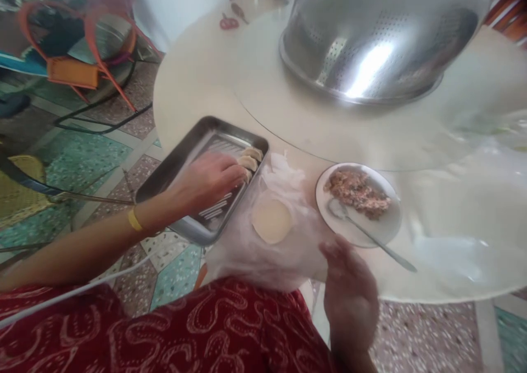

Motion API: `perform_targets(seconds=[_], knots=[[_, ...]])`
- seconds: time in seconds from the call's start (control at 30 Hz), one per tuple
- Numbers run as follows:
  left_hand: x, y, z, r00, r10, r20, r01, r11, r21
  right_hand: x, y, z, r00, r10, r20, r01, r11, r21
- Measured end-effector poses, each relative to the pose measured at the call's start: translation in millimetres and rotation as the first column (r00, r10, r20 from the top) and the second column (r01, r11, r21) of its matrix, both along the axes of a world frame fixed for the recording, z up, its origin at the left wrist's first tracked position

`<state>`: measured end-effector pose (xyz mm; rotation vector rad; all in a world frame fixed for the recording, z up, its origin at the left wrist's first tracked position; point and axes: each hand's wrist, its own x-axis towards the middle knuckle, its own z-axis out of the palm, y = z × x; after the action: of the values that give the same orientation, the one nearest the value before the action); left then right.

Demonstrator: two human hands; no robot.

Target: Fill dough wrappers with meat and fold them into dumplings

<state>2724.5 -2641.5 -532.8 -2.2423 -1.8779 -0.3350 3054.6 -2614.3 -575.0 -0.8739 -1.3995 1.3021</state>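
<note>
My left hand [214, 178] reaches over a dark metal tray [208, 124], its fingers closed on a dumpling [247, 176] at the tray's right side. Two more dumplings [247, 162] lie in a row just behind it. On the floured plastic sheet [236, 255] rests a round, flat dough wrapper [272, 221]. My right hand [349, 290], smeared by motion, hovers at the table's front edge, fingers apart and nothing seen in it. Beyond it stands a white plate [325, 211] of minced filling [358, 191], with a metal spoon [374, 238] lying across it.
A large perforated metal dome [370, 49] stands on the round table's glass turntable [263, 71]. Clear plastic [494, 148] lies at the right. Small red-handled scissors [229, 22] lie at the back. An orange chair [72, 72] stands on the floor to the left.
</note>
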Motion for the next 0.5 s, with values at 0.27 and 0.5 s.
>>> perform_targets(seconds=[0.27,0.5], knots=[[82,-15,-10.4,0.954,-0.264,0.145,0.281,0.953,-0.116,-23,1,-13.9,0.639,-0.136,0.757,-0.401,0.780,0.479],[90,-15,-21.4,0.969,-0.191,0.157,0.225,0.944,-0.242,-11,-10,-15.6,0.570,-0.138,0.810,-0.420,0.798,0.431]])
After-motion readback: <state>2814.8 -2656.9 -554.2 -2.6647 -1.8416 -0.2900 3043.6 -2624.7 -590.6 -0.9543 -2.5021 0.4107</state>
